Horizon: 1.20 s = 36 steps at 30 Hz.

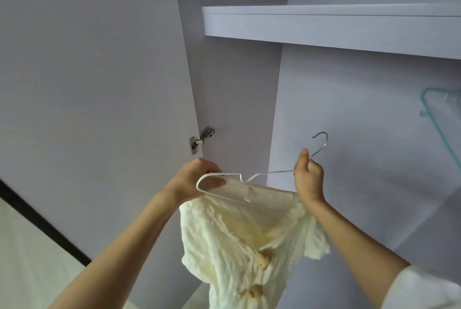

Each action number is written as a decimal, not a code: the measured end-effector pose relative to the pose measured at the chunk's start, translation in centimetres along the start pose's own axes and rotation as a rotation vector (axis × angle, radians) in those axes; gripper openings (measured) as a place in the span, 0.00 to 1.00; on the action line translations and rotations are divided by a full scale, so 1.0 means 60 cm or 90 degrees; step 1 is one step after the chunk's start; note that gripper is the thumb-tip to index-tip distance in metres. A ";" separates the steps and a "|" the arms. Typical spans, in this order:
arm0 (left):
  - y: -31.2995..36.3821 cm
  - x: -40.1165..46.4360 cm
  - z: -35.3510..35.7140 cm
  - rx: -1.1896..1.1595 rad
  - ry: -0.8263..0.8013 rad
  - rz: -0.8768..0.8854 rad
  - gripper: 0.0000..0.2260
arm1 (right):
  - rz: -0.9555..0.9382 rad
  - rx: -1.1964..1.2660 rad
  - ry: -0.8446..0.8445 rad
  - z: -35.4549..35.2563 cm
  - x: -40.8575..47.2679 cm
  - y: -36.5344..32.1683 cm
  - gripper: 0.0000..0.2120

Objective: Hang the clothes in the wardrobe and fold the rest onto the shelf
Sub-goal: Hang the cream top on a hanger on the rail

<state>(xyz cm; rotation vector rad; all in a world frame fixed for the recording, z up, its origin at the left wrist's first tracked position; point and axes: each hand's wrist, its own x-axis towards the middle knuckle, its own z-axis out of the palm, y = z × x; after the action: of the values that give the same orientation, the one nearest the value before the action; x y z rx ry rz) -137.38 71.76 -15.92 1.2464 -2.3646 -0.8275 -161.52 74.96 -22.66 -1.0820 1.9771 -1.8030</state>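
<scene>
1. The person holds a white hanger (pixel 239 179) up inside the open wardrobe (pixel 374 114), below the front edge of the shelf (pixel 324 32).
2. The left hand (pixel 199 179) is clenched around the hanger's left shoulder end, apparently pinching some cloth with it; the right hand (pixel 308 176) grasps the neck just under the metal hook (pixel 321 141), thumb up.
3. A cream buttoned garment (pixel 239 241) hangs from the hanger. Its right side seems seated on the wire, while the left shoulder of the wire stands bare above the cloth, so dressing the hanger looks only partly done.
4. The hook is free in the air, touching nothing. No rail shows in view, so the hanging itself is judged not yet done.
5. At the wardrobe's right edge a teal hanger (pixel 439 119) already hangs with something pale on it, which suggests at least one item is in place.
6. The visible part of the shelf shows no folded clothes; the folding step appears to remain, though most of its top is hidden from below.
</scene>
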 end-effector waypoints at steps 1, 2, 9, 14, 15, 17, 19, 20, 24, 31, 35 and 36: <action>-0.016 -0.004 -0.001 0.082 0.014 -0.041 0.02 | -0.041 -0.023 0.007 -0.008 0.006 -0.001 0.24; -0.029 -0.007 0.001 0.159 0.023 -0.089 0.03 | -0.083 -0.044 0.013 -0.015 0.012 -0.004 0.24; -0.094 -0.010 0.024 0.283 0.114 -0.317 0.11 | -0.374 -0.250 0.068 -0.031 0.032 -0.018 0.26; -0.093 0.003 0.026 0.234 0.104 -0.340 0.14 | -0.462 -0.439 0.142 -0.016 0.030 -0.005 0.26; -0.090 0.007 0.024 0.215 0.103 -0.330 0.14 | -0.467 -0.463 0.140 -0.012 0.028 -0.005 0.26; -0.082 0.014 0.019 0.162 0.108 -0.297 0.13 | -0.515 -0.503 0.128 -0.003 0.020 -0.003 0.25; -0.070 0.020 0.013 0.087 0.106 -0.267 0.13 | -0.572 -0.513 0.094 0.006 0.006 -0.006 0.24; -0.061 0.023 0.012 0.050 0.102 -0.256 0.13 | -0.578 -0.500 0.074 0.012 -0.001 -0.011 0.23; -0.028 0.028 0.023 -0.048 0.084 -0.232 0.10 | -0.491 -0.414 -0.039 0.035 -0.014 -0.036 0.20; -0.023 0.021 0.007 0.042 0.051 -0.184 0.25 | -0.395 -0.402 -0.231 0.047 -0.027 -0.017 0.13; -0.043 0.008 0.008 0.172 0.050 -0.151 0.29 | -0.326 -0.394 -0.215 0.047 -0.021 -0.024 0.13; -0.045 0.006 0.015 0.194 0.056 -0.119 0.28 | -0.317 -0.391 -0.220 0.047 -0.022 -0.028 0.14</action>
<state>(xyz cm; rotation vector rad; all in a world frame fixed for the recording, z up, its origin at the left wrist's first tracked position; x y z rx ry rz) -136.38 70.55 -18.30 1.6080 -2.3930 -0.4620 -158.21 73.79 -22.02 -2.0626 2.2120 -1.0544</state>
